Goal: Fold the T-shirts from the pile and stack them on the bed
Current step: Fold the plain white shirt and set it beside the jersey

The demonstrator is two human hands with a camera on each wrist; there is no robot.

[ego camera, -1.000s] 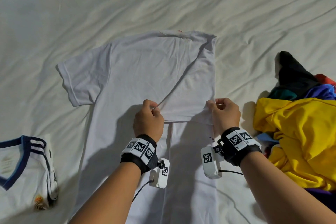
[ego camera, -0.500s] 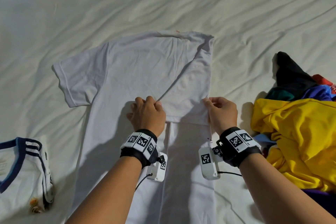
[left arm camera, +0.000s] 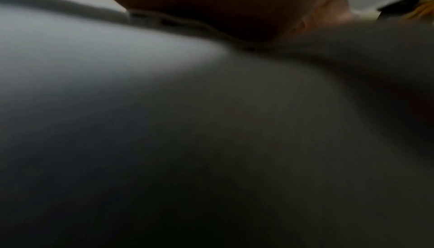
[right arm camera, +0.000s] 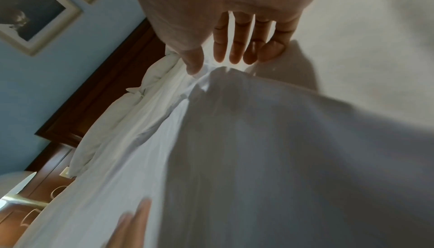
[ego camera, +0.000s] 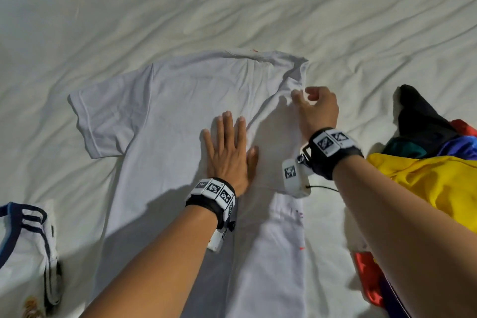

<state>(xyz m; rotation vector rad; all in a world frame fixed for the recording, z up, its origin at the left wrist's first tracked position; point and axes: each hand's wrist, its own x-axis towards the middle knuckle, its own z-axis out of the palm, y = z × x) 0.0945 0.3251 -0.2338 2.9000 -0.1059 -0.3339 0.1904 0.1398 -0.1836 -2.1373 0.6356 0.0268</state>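
White T-shirt half folded on the bed, both hands on the folded side

The white T-shirt (ego camera: 175, 116) lay flat on the bed (ego camera: 232, 8) with its right side folded inward and its left sleeve spread out, so that side and the lengthwise folds looked undone. A folded white jersey (ego camera: 28, 245) with dark trim sat near the lower left, apparently finished, and the pile (ego camera: 426, 170) of coloured shirts waited at the right, so most of the task seemed left. The left hand (ego camera: 228, 155) pressed flat on the shirt, fingers straight and spread. The right hand (ego camera: 318, 108) reached to the folded edge near the shoulder, fingers loosely bent, fingertips (right arm camera: 237, 57) at the cloth; no firm pinch was visible.
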